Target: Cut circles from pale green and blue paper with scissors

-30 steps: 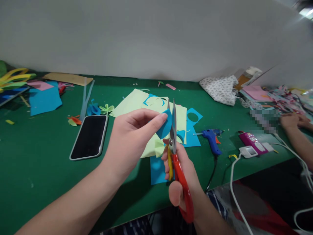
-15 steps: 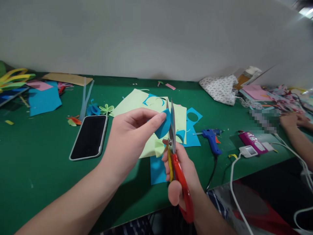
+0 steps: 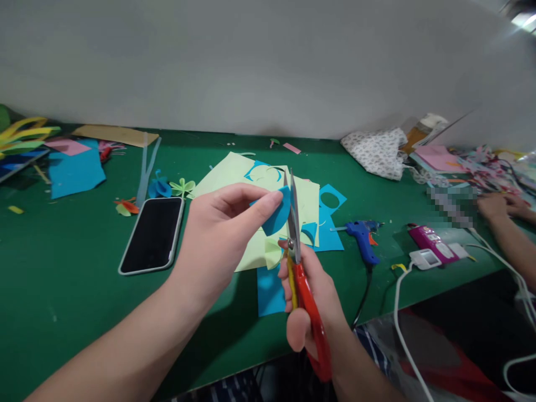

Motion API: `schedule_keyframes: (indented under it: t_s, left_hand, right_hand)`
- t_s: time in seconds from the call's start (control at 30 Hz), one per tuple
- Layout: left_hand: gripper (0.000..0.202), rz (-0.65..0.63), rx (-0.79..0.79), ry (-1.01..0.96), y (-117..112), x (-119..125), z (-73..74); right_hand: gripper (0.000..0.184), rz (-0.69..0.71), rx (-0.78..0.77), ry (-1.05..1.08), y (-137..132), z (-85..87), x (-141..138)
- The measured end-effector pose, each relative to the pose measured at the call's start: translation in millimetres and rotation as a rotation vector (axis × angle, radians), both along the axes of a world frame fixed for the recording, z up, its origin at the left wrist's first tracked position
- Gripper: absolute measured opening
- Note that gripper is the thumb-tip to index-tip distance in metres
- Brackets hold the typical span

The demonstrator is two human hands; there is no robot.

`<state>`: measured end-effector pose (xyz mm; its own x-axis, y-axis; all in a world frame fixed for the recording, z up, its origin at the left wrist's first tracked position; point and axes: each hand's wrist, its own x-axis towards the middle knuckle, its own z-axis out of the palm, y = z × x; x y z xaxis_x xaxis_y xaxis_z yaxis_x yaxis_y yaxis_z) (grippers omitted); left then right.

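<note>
Green tabletop [image 3: 62, 268] with phone [image 3: 153, 234] and glue gun [image 3: 360, 237], left grip [image 3: 220, 231] pinched on blue paper [image 3: 276, 215], right grip [image 3: 322, 287] wrapped round scissors [image 3: 310, 301]

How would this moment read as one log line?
left hand: pinching blue paper piece | right hand: holding slightly open scissors | nearby: blue glue gun

Dimly lit, with a glaring light [image 3: 525, 21] top right, soft shadow on the table [image 3: 71, 290], pixelated patch [image 3: 452, 207] at right.
</note>
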<state>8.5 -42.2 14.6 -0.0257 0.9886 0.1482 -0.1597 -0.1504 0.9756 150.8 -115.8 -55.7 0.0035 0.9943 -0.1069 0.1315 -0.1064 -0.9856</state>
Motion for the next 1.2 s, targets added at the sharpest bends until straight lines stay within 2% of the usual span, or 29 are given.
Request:
schedule_keyframes:
  t_s: [0.17,0.43,0.67,0.9,1.1,1.2]
  left_hand:
    - [0.008,-0.007,-0.004,-0.032,-0.2,-0.5,-0.9]
    - [0.008,0.049,0.007,0.013,0.7,0.7,-2.7]
    - [0.010,0.071,-0.006,0.048,1.1,0.8,-1.1]
    - [0.007,-0.020,-0.005,-0.059,1.2,-0.9,-1.9]
    - [0.006,0.006,-0.028,-0.081,1.3,-0.7,-1.4]
    - [0.005,0.007,-0.030,-0.086,1.7,-0.4,-0.5]
  right_hand:
    - [0.083,-0.024,-0.019,0.007,-0.6,5.2,-3.4]
    - [0.085,0.026,0.030,-0.006,-1.6,1.1,0.0]
    - [0.064,-0.009,-0.023,0.035,0.3,-1.1,-2.8]
    - [0.070,-0.046,-0.015,0.065,1.2,1.7,-2.6]
    - [0.052,-0.085,-0.109,0.161,3.7,10.5,-5.5]
    - [0.052,-0.087,-0.114,0.176,4.2,11.6,-5.8]
